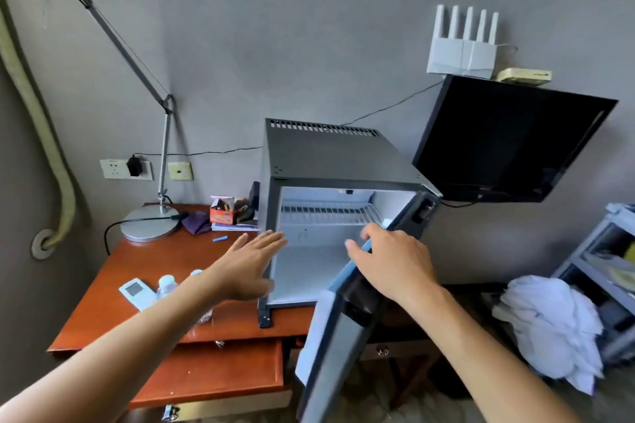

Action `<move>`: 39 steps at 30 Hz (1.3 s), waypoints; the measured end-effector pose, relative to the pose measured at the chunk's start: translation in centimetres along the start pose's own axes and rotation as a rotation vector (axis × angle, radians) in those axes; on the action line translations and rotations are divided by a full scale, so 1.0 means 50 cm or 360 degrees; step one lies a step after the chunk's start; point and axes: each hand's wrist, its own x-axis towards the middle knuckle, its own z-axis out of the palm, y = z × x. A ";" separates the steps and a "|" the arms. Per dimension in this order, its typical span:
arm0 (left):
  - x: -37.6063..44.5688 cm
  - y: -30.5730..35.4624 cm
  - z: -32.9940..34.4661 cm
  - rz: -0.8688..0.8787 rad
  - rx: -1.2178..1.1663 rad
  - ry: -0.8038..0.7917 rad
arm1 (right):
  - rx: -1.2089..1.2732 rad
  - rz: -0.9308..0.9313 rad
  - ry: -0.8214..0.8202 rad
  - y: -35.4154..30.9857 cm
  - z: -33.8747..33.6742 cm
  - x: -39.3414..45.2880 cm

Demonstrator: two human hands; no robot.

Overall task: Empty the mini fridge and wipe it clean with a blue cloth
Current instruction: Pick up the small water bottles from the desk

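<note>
Our right hand (pixel 391 261) grips the fridge door (pixel 343 330); our left hand (pixel 247 264), fingers straight, reaches inside. We should check behind the wire shelf (pixel 326 213).

Right hand (pixel 391 263) grips the open mini fridge (pixel 330 161) door (pixel 340 330); left hand (pixel 249 263) reaches flat.

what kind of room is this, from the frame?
Probably a hotel room or small bedroom. A mini fridge stands open on a wooden desk with a desk lamp, a TV hangs on the wall, and a router sits above it.
</note>
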 end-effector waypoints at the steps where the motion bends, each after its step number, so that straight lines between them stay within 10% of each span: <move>1: 0.000 0.009 0.021 0.0032 0.0048 0.0017 | -0.0116 0.0026 -0.0046 0.018 -0.014 -0.024; 11: 0.051 0.198 0.117 0.0355 0.0224 0.0164 | -0.0684 0.0502 -0.0610 0.228 -0.041 -0.221; 23: 0.052 0.231 0.161 0.0297 0.0188 0.0253 | -0.0724 0.0643 -0.0050 0.356 0.022 -0.207; 29: 0.011 0.158 0.190 -0.0047 0.0168 0.0250 | -0.0145 0.0024 0.0434 0.191 0.147 -0.129; 39: -0.182 -0.046 0.242 -0.0929 0.0182 0.0228 | 0.0401 -0.0672 -0.0606 -0.134 0.405 0.007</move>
